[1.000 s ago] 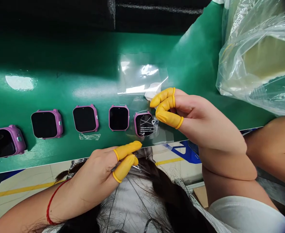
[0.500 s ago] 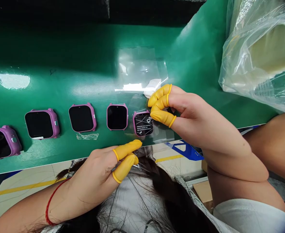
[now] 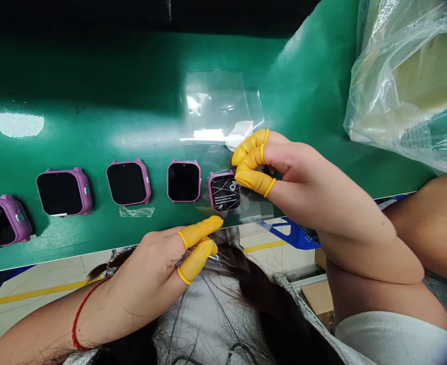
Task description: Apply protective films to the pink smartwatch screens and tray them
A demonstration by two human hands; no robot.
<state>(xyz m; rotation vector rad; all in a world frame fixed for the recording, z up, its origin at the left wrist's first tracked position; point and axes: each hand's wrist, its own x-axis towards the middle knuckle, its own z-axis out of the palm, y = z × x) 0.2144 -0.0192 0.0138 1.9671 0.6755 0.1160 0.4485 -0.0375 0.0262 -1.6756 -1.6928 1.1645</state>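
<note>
A watch with a purple case (image 3: 225,192) and white printing on its dark screen lies face up near the table's front edge. My right hand (image 3: 280,165), with yellow finger cots, is closed in a pinch at its upper right corner; the fingertips hide what they hold. A crumpled white wipe (image 3: 238,136) shows against the upper finger. My left hand (image 3: 170,261), also in yellow finger cots, is closed just below the table edge. A bit of clear film (image 3: 215,260) sticks out at its fingertips. Clear plastic (image 3: 252,209) lies around the printed watch.
Several purple watches with plain black screens, such as this one (image 3: 184,181), lie in a row leftward. Clear sheets (image 3: 216,104) lie behind on the green table (image 3: 105,129). A clear bag (image 3: 409,86) stands at right. A black object (image 3: 151,17) borders the back.
Both hands keep almost the same pose and place. The view has shifted very slightly, and the watches stay where they were on the table.
</note>
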